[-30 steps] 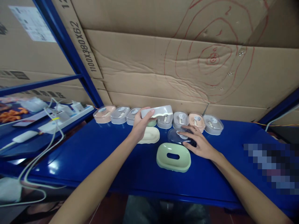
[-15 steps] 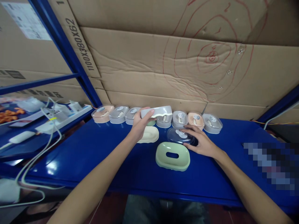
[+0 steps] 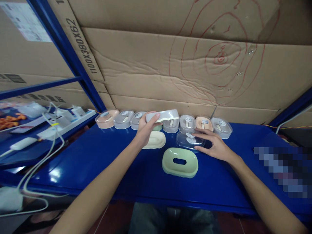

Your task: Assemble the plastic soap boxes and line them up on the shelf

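Observation:
My left hand grips a grey soap box and holds it up above the blue table. A cream inner tray lies just below that hand. My right hand pinches a clear plastic lid at its right edge, lifted a little off the table. In front of the lid lies a green soap dish with an oval hole. A row of closed soap boxes in peach and grey stands along the back.
Cardboard sheets with red scribbles form the back wall. A blue shelf post rises at the left. Beyond it lie a white power strip, white cables and orange items. A blurred patch covers the table's right end.
My right hand has raised the clear lid's edge and drawn it slightly back towards the row. My left hand keeps the grey box held up almost unmoved.

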### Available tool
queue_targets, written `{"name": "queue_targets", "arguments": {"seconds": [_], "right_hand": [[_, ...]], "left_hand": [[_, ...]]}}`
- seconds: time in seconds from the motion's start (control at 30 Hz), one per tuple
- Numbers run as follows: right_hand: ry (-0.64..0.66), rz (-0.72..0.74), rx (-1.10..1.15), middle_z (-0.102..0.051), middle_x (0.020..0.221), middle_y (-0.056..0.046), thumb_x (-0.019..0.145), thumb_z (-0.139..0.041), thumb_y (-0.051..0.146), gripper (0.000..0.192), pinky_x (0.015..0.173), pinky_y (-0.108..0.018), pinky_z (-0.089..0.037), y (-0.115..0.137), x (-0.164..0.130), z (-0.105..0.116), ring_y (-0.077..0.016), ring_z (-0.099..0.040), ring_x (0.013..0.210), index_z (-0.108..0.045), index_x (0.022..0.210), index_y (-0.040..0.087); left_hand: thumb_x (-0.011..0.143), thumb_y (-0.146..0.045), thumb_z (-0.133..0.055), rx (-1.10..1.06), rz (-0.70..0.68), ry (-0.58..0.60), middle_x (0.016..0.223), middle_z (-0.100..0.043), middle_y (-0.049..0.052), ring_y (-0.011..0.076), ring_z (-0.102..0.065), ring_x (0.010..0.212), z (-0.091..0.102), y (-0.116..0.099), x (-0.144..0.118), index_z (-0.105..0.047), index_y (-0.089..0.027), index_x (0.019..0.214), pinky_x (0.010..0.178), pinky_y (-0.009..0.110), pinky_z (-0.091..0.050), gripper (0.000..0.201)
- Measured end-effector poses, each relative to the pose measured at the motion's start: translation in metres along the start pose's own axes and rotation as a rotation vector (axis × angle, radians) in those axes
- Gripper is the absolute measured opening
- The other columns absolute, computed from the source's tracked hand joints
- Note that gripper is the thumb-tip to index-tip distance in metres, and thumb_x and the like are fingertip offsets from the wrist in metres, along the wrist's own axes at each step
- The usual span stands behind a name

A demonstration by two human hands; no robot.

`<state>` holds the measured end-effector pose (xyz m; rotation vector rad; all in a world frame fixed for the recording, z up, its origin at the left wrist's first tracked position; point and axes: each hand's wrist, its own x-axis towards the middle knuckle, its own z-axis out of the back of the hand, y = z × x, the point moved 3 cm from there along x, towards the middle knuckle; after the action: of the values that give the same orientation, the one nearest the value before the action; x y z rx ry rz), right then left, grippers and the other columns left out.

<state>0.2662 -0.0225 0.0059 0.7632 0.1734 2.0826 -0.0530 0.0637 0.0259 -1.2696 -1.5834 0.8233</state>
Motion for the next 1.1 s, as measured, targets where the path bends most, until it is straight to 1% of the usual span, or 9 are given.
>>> {"name": "queue_targets", "arguments": {"seconds": [0.13, 0.23, 0.37, 0.57, 0.73, 0.9, 1.1], "right_hand": [[0.054, 0.006, 0.014, -0.067, 0.150, -0.012, 0.093, -0.085, 0.048, 0.052, 0.119, -0.065, -0.054, 0.000, 0.001, -0.003, -0.0389, -0.065, 0.141, -0.071, 0.142, 0.034], [0.049, 0.018, 0.028, -0.067, 0.148, -0.013, 0.094, -0.084, 0.049, 0.051, 0.117, -0.063, -0.056, 0.000, 0.002, -0.005, -0.0384, -0.066, 0.139, -0.070, 0.140, 0.033], [0.023, 0.020, 0.032, -0.066, 0.147, -0.013, 0.094, -0.084, 0.049, 0.048, 0.118, -0.061, -0.055, -0.001, 0.002, -0.006, -0.0373, -0.067, 0.137, -0.070, 0.136, 0.031], [-0.006, 0.003, 0.044, -0.067, 0.145, -0.011, 0.095, -0.082, 0.049, 0.044, 0.119, -0.060, -0.054, 0.004, 0.003, 0.006, -0.0360, -0.066, 0.137, -0.070, 0.134, 0.031], [0.026, -0.002, 0.023, -0.068, 0.144, -0.011, 0.094, -0.084, 0.047, 0.042, 0.117, -0.060, -0.055, 0.005, 0.003, 0.014, -0.0367, -0.067, 0.135, -0.071, 0.131, 0.031], [0.091, -0.003, 0.031, -0.069, 0.140, -0.012, 0.089, -0.088, 0.045, 0.045, 0.113, -0.058, -0.058, -0.003, 0.001, 0.008, -0.0366, -0.069, 0.131, -0.071, 0.129, 0.031], [0.109, -0.011, 0.054, -0.066, 0.140, -0.011, 0.089, -0.088, 0.044, 0.048, 0.113, -0.058, -0.056, -0.007, 0.001, 0.005, -0.0361, -0.068, 0.131, -0.067, 0.130, 0.031]], "left_hand": [[0.073, -0.056, -0.099, 0.006, 0.007, 0.004, 0.112, -0.069, 0.011, 0.0289, -0.072, 0.110, 0.000, 0.000, -0.001, -0.071, -0.017, 0.112, 0.096, 0.047, -0.068, 0.061], [0.072, -0.057, -0.100, 0.011, 0.015, 0.013, 0.112, -0.069, 0.011, 0.0289, -0.073, 0.108, 0.000, -0.001, -0.002, -0.071, -0.018, 0.112, 0.097, 0.048, -0.067, 0.063], [0.072, -0.057, -0.099, 0.015, 0.009, 0.016, 0.112, -0.069, 0.011, 0.0302, -0.073, 0.109, -0.001, -0.002, -0.002, -0.071, -0.018, 0.112, 0.097, 0.049, -0.067, 0.063], [0.072, -0.058, -0.099, 0.003, 0.004, 0.033, 0.115, -0.069, 0.012, 0.0321, -0.072, 0.114, -0.002, -0.004, -0.001, -0.070, -0.017, 0.111, 0.100, 0.052, -0.067, 0.063], [0.073, -0.057, -0.098, 0.007, 0.002, 0.020, 0.112, -0.068, 0.012, 0.0313, -0.072, 0.112, -0.001, -0.004, -0.001, -0.070, -0.018, 0.111, 0.098, 0.051, -0.067, 0.061], [0.074, -0.054, -0.098, 0.018, 0.004, 0.012, 0.113, -0.068, 0.012, 0.0310, -0.073, 0.109, -0.001, -0.004, -0.002, -0.070, -0.018, 0.112, 0.098, 0.051, -0.066, 0.060], [0.073, -0.056, -0.099, 0.024, 0.006, 0.028, 0.114, -0.069, 0.012, 0.0315, -0.073, 0.110, -0.002, -0.002, -0.002, -0.070, -0.018, 0.113, 0.099, 0.050, -0.066, 0.062]]}}
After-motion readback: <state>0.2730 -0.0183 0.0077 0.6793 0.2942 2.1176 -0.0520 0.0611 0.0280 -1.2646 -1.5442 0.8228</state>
